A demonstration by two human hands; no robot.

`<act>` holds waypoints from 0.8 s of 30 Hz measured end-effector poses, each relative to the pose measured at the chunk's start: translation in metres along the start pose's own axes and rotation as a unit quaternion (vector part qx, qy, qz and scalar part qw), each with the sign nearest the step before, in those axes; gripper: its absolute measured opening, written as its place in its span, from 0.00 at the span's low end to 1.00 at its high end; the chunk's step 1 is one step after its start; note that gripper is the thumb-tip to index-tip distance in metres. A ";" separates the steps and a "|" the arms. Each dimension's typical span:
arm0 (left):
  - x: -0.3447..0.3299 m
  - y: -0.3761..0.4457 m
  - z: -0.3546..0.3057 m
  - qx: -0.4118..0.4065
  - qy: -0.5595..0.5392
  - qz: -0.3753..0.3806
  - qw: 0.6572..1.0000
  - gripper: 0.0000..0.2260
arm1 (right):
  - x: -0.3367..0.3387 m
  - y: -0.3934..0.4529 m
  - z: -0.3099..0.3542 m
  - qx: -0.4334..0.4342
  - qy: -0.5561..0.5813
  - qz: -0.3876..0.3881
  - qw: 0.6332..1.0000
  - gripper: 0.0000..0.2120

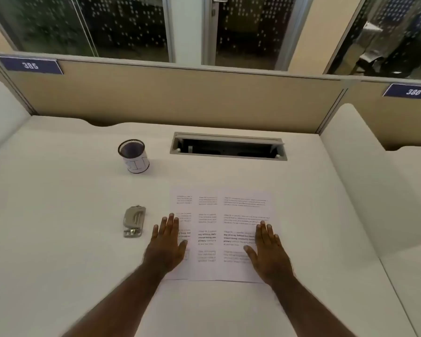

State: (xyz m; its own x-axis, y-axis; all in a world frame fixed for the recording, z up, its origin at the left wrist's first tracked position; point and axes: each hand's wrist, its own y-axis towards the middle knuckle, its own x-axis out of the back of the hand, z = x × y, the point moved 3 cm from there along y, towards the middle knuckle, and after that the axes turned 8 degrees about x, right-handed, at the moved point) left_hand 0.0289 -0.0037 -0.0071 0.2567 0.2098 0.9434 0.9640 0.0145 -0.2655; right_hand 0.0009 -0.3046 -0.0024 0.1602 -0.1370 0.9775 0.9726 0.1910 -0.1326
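Observation:
Three overlapping printed sheets of paper (219, 229) lie fanned on the white desk (71, 215) in front of me. My left hand (167, 244) lies flat with straight fingers on the left edge of the sheets. My right hand (269, 249) lies flat on the right side of the sheets, fingers straight. A small metal hole punch (134, 221) sits on the desk just left of my left hand, apart from it.
A round mesh pen cup (133, 155) with a white label stands at the back left. A recessed cable slot (229, 147) is open at the back middle. Beige partition walls and white side dividers enclose the desk.

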 end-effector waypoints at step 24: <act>0.007 -0.012 -0.015 0.144 -0.050 0.057 0.987 0.37 | -0.019 -0.014 0.000 -0.037 0.000 0.106 0.994 0.36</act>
State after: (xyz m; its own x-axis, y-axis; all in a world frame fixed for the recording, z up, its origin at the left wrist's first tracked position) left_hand 0.0200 -0.0166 0.0052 0.3405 0.3207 0.8839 0.8662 0.2586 -0.4276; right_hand -0.0161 -0.3047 -0.0190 0.3631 -0.1006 0.9263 0.9266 0.1434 -0.3477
